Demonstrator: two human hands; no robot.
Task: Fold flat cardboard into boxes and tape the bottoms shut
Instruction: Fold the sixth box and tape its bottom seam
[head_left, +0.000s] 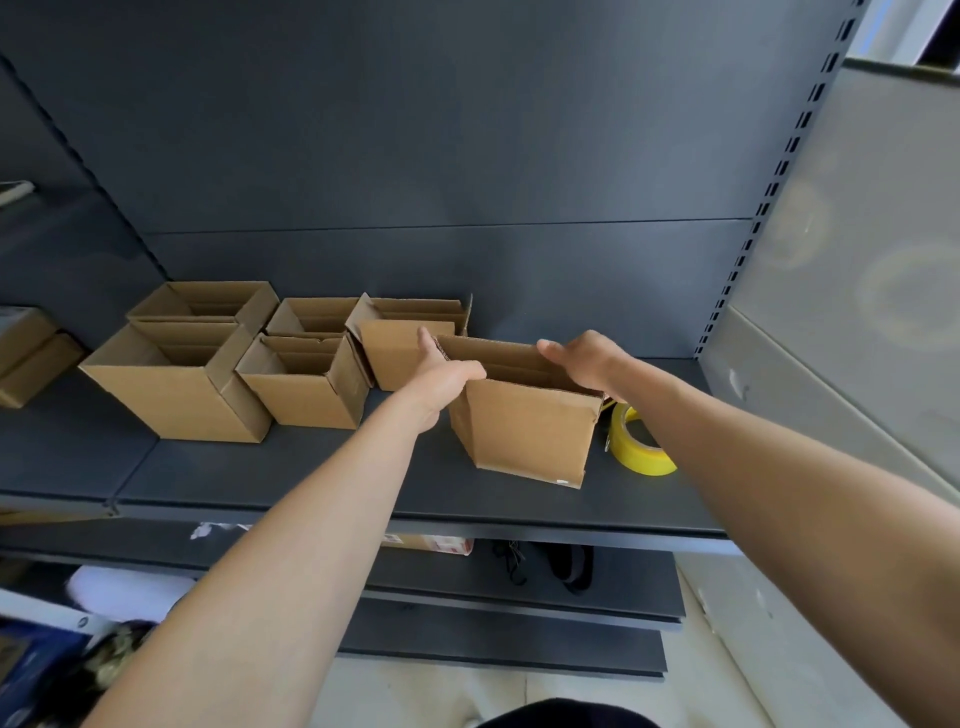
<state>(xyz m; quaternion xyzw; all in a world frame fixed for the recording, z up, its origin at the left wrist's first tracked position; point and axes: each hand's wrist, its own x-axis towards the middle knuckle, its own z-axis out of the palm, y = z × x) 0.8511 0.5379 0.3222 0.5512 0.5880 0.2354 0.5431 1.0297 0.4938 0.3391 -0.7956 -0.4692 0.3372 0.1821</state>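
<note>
An upright brown cardboard box (524, 431) with its top open stands on the dark shelf (311, 483). My left hand (441, 376) grips the box's upper left corner, thumb along the near rim. My right hand (582, 361) holds the upper right corner, fingers curled over the rim into the opening. A roll of yellow tape (636, 441) lies on the shelf just right of the box, partly behind my right forearm.
Several finished open-topped boxes stand to the left: a large box (171, 395), a smaller box (306, 395), and three more behind them. The dark shelf back panel (467, 156) rises behind. A grey wall (857, 312) is at right. Lower shelves hold dark items.
</note>
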